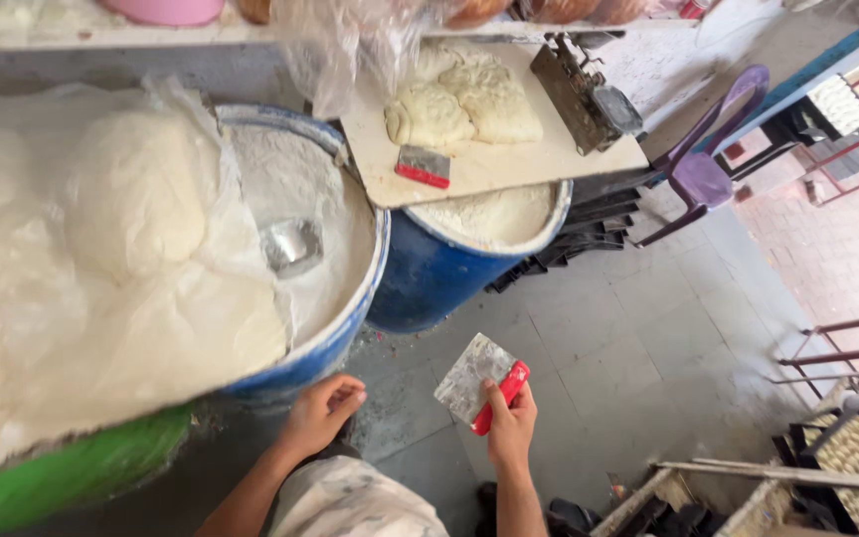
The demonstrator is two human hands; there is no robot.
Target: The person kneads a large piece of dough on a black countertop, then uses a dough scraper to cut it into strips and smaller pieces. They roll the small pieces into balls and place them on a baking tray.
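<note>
My right hand (511,430) grips a metal dough scraper (473,376) by its red handle, holding it over the grey tiled floor. My left hand (322,412) hangs loosely curled and holds nothing, just below the rim of a blue barrel (360,298) filled with flour. A metal scoop (292,246) lies in that flour. Large mounds of white dough (131,194) on plastic sheeting lie at the left.
A second blue barrel (439,273) carries a board (509,164) with dough pieces, another red-handled scraper (423,167) and a scale (581,94). A purple chair (700,174) stands behind. A green barrel (72,472) is at the lower left. Trays and metal racks stand at the right.
</note>
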